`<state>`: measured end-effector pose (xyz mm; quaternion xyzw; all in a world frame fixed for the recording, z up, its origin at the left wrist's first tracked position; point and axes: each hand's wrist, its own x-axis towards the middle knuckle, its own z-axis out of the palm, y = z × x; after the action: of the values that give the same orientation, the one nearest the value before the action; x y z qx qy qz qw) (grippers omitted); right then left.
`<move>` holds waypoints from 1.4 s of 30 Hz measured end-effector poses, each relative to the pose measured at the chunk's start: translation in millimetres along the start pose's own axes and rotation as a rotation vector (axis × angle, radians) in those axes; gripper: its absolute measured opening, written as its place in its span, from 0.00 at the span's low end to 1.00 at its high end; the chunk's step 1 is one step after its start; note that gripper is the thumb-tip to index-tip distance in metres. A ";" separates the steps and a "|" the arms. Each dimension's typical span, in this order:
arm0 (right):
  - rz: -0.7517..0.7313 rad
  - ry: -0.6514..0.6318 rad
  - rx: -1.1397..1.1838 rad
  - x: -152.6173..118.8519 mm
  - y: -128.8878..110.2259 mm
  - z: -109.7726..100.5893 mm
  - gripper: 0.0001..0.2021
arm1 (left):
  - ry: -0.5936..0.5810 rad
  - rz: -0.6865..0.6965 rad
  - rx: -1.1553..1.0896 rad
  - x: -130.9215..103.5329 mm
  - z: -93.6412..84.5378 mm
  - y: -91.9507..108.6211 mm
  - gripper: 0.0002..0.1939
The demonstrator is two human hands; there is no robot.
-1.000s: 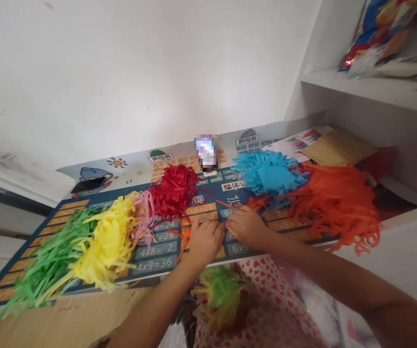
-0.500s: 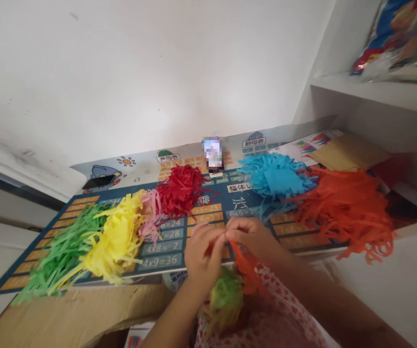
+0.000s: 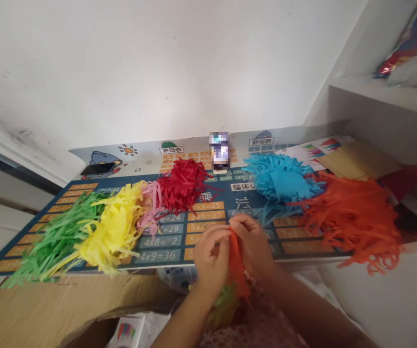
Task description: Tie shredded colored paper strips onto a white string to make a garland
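Observation:
Both hands meet at the front edge of the mat, pinching the top of an orange fringed tissue-paper strip (image 3: 237, 266) that hangs down toward the lap. My left hand (image 3: 211, 253) has thumb and fingers closed at the strip's top. Against it, my right hand (image 3: 252, 241) is closed on the same paper from the right. Below them, a yellow-green paper tassel (image 3: 224, 304) lies partly hidden behind the left forearm. Around the hands on the mat are piles of fringed paper: red (image 3: 184, 186), blue (image 3: 284, 178), orange (image 3: 353, 217), yellow (image 3: 112, 232), pink (image 3: 151, 208) and green (image 3: 66, 232).
A printed mat (image 3: 161, 241) with number tables covers the table. A lit phone (image 3: 220, 151) stands at the back; a dark phone (image 3: 97, 168) lies at the left. Tan paper (image 3: 360, 159) sits at the right, under a shelf (image 3: 382, 94). An open cardboard box (image 3: 95, 324) is below the front edge.
The view has shifted slightly. Both hands stay together on the orange strip, which now hangs straighter between them. The piles on the mat have not been moved.

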<state>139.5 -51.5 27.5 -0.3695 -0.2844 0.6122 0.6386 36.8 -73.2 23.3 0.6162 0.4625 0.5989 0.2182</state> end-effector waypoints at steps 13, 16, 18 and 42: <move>0.032 0.131 0.120 3.3 7.8 -2.4 0.15 | 0.056 0.194 0.238 0.3 11.5 -11.6 0.04; 0.038 0.122 0.119 2.6 7.8 -3.3 0.16 | 0.046 0.168 0.241 -0.5 11.7 -12.7 0.04; 0.037 0.104 0.115 2.1 8.0 -3.8 0.16 | 0.039 0.133 0.226 -1.0 11.3 -12.8 0.03; -0.216 -0.259 -0.240 16.5 -4.6 6.3 0.06 | -0.099 -0.520 -0.497 12.4 -13.5 -12.8 0.11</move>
<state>138.5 -34.3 33.3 -0.3286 -0.4731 0.5444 0.6098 18.4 -60.7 22.0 0.4346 0.4330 0.5867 0.5286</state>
